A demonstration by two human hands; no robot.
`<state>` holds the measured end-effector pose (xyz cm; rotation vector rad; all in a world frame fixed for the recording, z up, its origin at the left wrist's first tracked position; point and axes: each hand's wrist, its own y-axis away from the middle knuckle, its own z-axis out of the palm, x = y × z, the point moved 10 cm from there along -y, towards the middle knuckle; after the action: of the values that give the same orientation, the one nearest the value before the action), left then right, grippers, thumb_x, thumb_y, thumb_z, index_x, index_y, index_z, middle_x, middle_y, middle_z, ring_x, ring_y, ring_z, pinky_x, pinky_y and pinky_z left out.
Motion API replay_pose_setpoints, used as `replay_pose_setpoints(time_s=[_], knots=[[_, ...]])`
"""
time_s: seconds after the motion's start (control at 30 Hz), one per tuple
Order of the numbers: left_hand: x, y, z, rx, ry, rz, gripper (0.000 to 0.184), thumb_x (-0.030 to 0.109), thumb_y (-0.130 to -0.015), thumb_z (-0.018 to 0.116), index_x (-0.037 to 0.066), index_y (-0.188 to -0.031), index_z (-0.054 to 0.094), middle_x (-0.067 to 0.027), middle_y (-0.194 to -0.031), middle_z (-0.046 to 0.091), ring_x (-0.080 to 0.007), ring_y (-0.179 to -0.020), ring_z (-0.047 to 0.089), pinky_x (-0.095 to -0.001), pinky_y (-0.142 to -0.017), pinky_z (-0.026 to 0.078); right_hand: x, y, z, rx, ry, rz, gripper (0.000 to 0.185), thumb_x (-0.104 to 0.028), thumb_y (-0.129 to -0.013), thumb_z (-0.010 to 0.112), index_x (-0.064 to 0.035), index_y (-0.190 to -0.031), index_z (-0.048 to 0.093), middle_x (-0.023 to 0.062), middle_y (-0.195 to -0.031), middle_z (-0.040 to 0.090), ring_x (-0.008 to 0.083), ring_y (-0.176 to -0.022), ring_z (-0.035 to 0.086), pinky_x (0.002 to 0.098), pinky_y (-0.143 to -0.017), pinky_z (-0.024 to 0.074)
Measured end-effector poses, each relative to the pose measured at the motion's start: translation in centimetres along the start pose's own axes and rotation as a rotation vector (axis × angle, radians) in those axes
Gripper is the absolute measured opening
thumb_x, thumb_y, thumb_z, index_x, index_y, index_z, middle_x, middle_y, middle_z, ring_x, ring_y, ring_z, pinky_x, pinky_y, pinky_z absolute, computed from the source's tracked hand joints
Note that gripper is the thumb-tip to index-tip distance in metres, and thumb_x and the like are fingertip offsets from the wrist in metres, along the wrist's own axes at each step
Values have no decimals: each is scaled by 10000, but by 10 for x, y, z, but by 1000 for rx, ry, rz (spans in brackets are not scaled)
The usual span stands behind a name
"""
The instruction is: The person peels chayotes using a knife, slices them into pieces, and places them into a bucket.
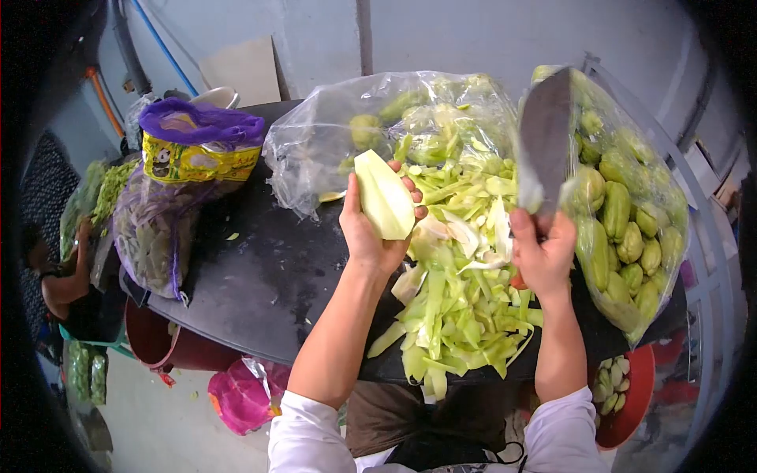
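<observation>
A peeled, pale green chayote [383, 197] rests in my left hand [374, 240], fingers wrapped round its far side. My right hand [546, 256] grips a broad-bladed knife [546, 134] by its handle, the blade pointing up and apart from the chayote. Between and below both hands lies a big heap of green peelings [465, 315] on the dark table [260, 260]. Behind the heap is a clear plastic bag [315, 118] with peeled pieces and chayotes inside. Right of the knife stands another clear bag filled with unpeeled chayotes [623, 213].
On the table's left sit a purple mesh bag [158, 229] and a yellow printed bag [197, 160]. Below are a dark red bucket [185, 347], a pink bag [244, 394] and a red tub [635, 394] holding chayotes. Another person [67, 284] is at the far left.
</observation>
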<state>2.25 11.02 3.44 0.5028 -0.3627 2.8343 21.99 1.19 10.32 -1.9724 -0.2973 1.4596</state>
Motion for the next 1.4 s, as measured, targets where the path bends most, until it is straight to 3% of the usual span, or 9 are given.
replay_pose_setpoints(time_s=[0.13,0.27,0.37,0.5,0.57,0.77,1.07,1.13,1.4], knots=[[5,-3,-8,26,40,10,526,495,-990,401,30,-1221,481,-122,-909,558,-220,-776,529,-333,-644,440,-4,-4,-13,69,-37,13,287,-243,-924,684,12,-816,604,5,-591,552,78,-522,470,277,-489,372],[26,-8,-21,114,-160,93,550,525,-979,403,28,-1197,490,-121,-872,552,-215,-724,524,-323,-602,438,14,-12,6,-121,318,8,293,-288,-988,581,-16,-883,554,-7,-586,534,73,-462,488,242,-433,372],[45,-9,-50,312,-367,178,592,558,-978,387,18,-1194,496,-117,-845,555,-203,-707,535,-315,-602,455,29,-14,12,-168,383,193,363,-305,-967,558,33,-836,553,166,-611,558,310,-546,547,409,-552,409],[48,-9,-53,347,-481,200,591,556,-972,414,13,-1180,517,-104,-834,568,-201,-680,546,-310,-596,456,38,-14,17,-155,387,199,299,-250,-950,558,35,-868,522,214,-657,592,419,-638,595,474,-600,425],[46,-9,-49,374,-632,177,514,486,-1010,415,-2,-1044,572,-86,-739,582,-168,-588,555,-293,-571,453,39,-14,16,-151,416,205,296,-245,-947,561,35,-859,524,214,-661,596,416,-634,592,467,-596,427],[37,-13,-41,288,-996,189,490,433,-1016,436,-23,-1028,616,-85,-765,611,-150,-663,581,-279,-613,459,46,-16,13,-185,401,309,417,-371,-914,651,43,-860,641,163,-649,634,281,-601,630,434,-583,450],[39,-15,-41,254,-1277,256,505,439,-1026,433,-30,-982,615,-68,-762,608,-130,-665,573,-273,-627,445,44,-21,7,-237,625,229,667,-613,-908,547,38,-798,648,234,-653,606,413,-643,618,472,-611,468],[42,-11,-37,303,-1381,314,530,441,-1017,434,-15,-791,581,-41,-670,573,-116,-625,502,-289,-601,398,45,-22,5,-209,625,233,694,-627,-903,541,36,-723,641,227,-604,594,416,-614,620,484,-602,473],[39,-14,-38,236,-1325,267,508,424,-1032,423,-43,-987,618,-71,-767,613,-132,-669,570,-278,-633,446,27,-21,10,-211,808,172,609,-589,-857,617,-2,-716,696,213,-591,617,403,-627,651,467,-628,518]])
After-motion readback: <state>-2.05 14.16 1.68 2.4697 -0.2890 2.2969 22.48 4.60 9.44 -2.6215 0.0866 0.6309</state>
